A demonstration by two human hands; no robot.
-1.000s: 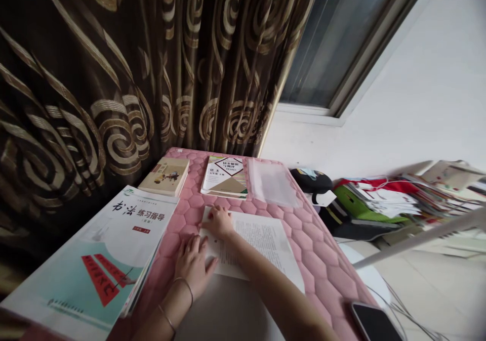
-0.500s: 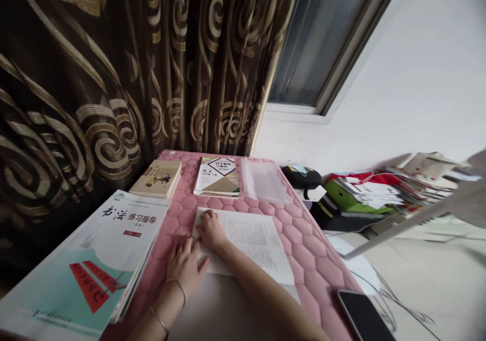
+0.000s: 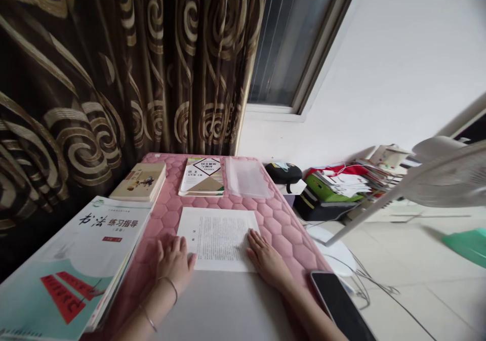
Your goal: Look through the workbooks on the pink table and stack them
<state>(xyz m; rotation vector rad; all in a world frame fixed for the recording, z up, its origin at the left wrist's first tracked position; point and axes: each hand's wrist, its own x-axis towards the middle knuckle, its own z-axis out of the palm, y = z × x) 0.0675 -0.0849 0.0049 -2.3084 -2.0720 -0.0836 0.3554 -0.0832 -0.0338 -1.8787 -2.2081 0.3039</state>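
A booklet lies opened out in front of me, its printed page (image 3: 220,237) at the top and a plain grey sheet (image 3: 224,305) below. My left hand (image 3: 175,262) rests at the left edge of the printed page, fingers slightly bent and apart, thumb touching the paper. On the opposite edge, my right hand (image 3: 269,260) lies flat with its fingers stretched over the page's margin. Neither hand grips anything. To the left is a stack of workbooks (image 3: 110,224) with a calligraphy cover, near my left forearm. A dark-screened phone (image 3: 339,305) sits beside my right forearm.
The pink quilted table cover (image 3: 170,207) runs under everything. Toward the far edge are a thick tan book (image 3: 140,181), a white-and-brown workbook (image 3: 203,176) and a translucent sleeve (image 3: 248,178). A white fan (image 3: 440,174) and floor cables (image 3: 364,275) are on the right.
My right hand has moved from the page's left edge across to its right edge. My left hand stays at the left side. The view has shifted to the right.
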